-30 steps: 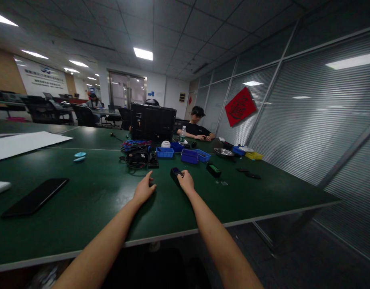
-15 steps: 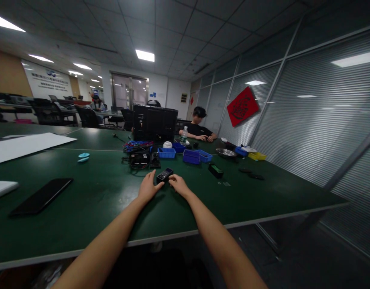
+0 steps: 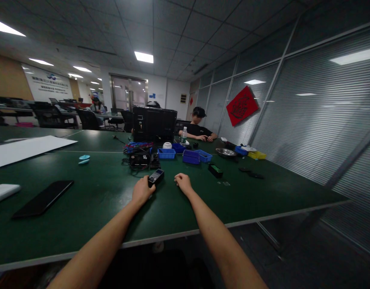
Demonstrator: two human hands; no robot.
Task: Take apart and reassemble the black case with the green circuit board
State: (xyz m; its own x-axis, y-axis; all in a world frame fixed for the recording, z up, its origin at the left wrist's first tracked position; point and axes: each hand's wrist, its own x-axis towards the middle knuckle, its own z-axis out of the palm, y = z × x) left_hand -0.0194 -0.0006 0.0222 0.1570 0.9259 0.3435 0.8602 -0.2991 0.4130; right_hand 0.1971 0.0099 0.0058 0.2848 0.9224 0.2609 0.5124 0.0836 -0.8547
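Head view: gripping blk gadget (image 3: 157,176) by near left end w/ L hand (image 3: 141,191), thumb & fingers closed on it, at or just above green table (image 3: 248,200). Holding R hand (image 3: 183,184) half-open, empty, just right. Showing blue tray (image 3: 166,153) on far side.

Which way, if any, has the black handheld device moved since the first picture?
Yes, leftward: the device was right of the middle of the blue tray by the white ball; now it is left of it.
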